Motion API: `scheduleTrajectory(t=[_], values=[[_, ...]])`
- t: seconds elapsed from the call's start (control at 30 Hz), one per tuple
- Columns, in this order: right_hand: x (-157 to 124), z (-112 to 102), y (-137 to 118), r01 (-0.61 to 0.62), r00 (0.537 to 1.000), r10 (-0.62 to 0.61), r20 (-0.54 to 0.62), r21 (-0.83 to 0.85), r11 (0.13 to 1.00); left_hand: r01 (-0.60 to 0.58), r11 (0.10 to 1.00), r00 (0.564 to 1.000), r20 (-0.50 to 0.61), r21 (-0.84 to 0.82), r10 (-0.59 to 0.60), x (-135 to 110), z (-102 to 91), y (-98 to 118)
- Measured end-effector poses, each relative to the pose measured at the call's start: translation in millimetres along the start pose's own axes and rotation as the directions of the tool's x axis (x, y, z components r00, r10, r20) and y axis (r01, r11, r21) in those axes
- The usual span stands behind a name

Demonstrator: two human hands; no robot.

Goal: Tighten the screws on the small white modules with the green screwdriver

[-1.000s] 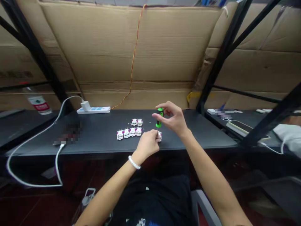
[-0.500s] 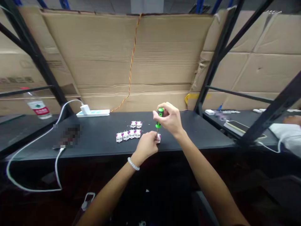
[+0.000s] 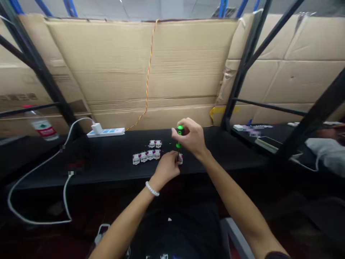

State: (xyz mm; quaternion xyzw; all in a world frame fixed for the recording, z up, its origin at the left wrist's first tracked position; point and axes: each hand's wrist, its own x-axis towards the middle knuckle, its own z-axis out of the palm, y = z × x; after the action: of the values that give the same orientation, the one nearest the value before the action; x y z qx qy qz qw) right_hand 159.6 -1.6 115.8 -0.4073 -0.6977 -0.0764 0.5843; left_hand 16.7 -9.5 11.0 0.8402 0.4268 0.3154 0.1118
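Observation:
My right hand (image 3: pixel 191 137) grips a small screwdriver (image 3: pixel 179 137) with a green and black handle, held upright with its shaft pointing down. Under the tip sits a small white and purple part (image 3: pixel 180 158), partly covered by my fingers. My left hand (image 3: pixel 168 166) is closed on that part and steadies it on the black tabletop (image 3: pixel 215 158); a white bead bracelet circles the wrist. To the left lie several similar white and purple parts (image 3: pixel 147 156) in a row, with two more (image 3: pixel 155 144) behind them. Their exact kind is too small to make out.
A white power strip (image 3: pixel 106 132) with a plugged-in charger (image 3: pixel 96 128) lies at the back left, its white cable (image 3: pixel 40 167) looping over the front edge. A plastic bottle (image 3: pixel 44 126) stands farther left. Black metal posts (image 3: pixel 238 86) flank the bench. Another person's sleeve (image 3: pixel 327 153) shows at right.
The whole view has shifted slightly and brightened. My hands keep the same hold; the right hand and screwdriver remain over the small part.

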Motion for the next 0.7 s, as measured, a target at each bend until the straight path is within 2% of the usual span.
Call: scheduleTrajectory(t=[0.07,0.17,0.27,0.37,0.47,0.53,0.6,0.7], values=[[4.8,-11.6,-0.1,0.029,0.998,-0.025,-0.051,0.086,0.996,-0.014,1.0,1.0,-0.004,0.003,0.014,-0.8,-1.6,-1.8],[12.9,-38.6,2.5,-0.059,0.98,0.095,-0.173,0.2,0.978,-0.021,1.0,1.0,-0.002,0.002,0.021,-3.2,-5.5,-4.6],[12.3,-65.9,9.7,-0.104,0.953,0.158,-0.26,0.212,0.972,-0.029,1.0,0.999,0.029,-0.002,0.029,-6.2,-10.8,-6.8],[-0.4,-85.0,21.4,-0.138,0.932,0.191,-0.306,0.188,0.972,-0.025,0.999,0.997,0.074,-0.025,0.027,-9.0,-16.0,-9.4],[-15.9,-96.7,34.6,-0.175,0.902,0.223,-0.369,0.161,0.971,-0.01,0.997,0.996,0.088,-0.076,0.017,-11.8,-21.8,-12.7],[-22.8,-101.9,42.6,-0.195,0.861,0.259,-0.437,0.188,0.963,-0.007,0.995,0.995,0.097,-0.101,0.017,-12.2,-29.0,-15.6],[-26.4,-105.7,49.5,-0.19,0.83,0.258,-0.495,0.185,0.964,-0.003,0.994,0.996,0.087,-0.105,0.013,-8.7,-40.6,-19.4],[-27.8,-110.1,58.4,-0.184,0.786,0.259,-0.562,0.188,0.965,0.024,0.999,1.0,0.002,-0.044,-0.023,7.9,-64.6,-27.7]])
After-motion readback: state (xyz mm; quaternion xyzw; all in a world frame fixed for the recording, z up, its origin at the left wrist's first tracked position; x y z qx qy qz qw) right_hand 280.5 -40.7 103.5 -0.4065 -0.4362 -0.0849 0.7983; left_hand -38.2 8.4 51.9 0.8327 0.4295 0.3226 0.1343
